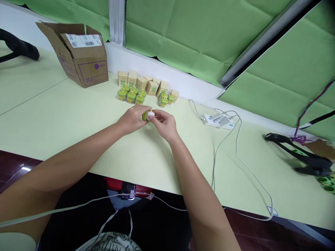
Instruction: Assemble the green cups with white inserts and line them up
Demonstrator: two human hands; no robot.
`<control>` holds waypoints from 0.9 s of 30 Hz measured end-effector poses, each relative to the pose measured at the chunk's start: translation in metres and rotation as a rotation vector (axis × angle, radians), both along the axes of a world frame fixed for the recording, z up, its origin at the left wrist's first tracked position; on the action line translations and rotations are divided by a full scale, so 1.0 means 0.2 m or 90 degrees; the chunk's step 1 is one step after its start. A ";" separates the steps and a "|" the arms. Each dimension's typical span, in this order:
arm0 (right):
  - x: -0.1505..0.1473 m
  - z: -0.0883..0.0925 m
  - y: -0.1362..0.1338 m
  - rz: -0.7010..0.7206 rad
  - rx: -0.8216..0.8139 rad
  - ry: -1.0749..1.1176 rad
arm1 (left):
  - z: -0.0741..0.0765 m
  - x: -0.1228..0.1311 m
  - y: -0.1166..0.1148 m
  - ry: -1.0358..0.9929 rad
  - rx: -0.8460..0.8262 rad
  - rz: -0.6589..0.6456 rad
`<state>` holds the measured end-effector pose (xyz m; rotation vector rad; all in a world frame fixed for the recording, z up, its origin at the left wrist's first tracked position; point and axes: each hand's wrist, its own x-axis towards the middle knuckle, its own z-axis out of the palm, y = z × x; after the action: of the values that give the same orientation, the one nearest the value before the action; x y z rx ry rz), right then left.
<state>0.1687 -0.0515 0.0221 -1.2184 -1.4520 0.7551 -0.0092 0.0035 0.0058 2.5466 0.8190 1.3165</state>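
Over the middle of the table, my left hand [133, 119] is closed around a small olive-green case [144, 116]. My right hand [165, 124] pinches a small white piece [150, 114] at the case's open side. Whether the white piece sits inside the case or only touches it, I cannot tell. Just beyond my hands stand several small clear containers with green tops and loops [131, 96]. Two or three more green-topped containers [163, 100] are to their right. Behind them are several small tan boxes with green labels [152, 88].
An open cardboard carton [92, 71] stands at the back left. A white power strip [217, 121] with plugs and trailing cables lies right of centre. A black stand [300, 153] is at the far right. A phone [128, 190] rests below the table's front edge.
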 end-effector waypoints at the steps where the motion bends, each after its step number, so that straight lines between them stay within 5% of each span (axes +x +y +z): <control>1: 0.00 0.00 0.00 0.002 -0.006 0.013 | 0.00 0.00 0.00 -0.021 -0.023 0.004; 7: 0.01 0.01 -0.01 0.010 0.020 0.055 | 0.02 0.00 -0.01 -0.099 -0.099 -0.011; 27: -0.03 0.03 -0.04 -0.006 0.068 0.018 | -0.01 -0.02 0.01 -0.084 -0.046 0.010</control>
<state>0.1636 -0.0594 0.0272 -1.1293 -1.4441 0.6769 -0.0125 0.0048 0.0042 2.3744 0.8464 1.4143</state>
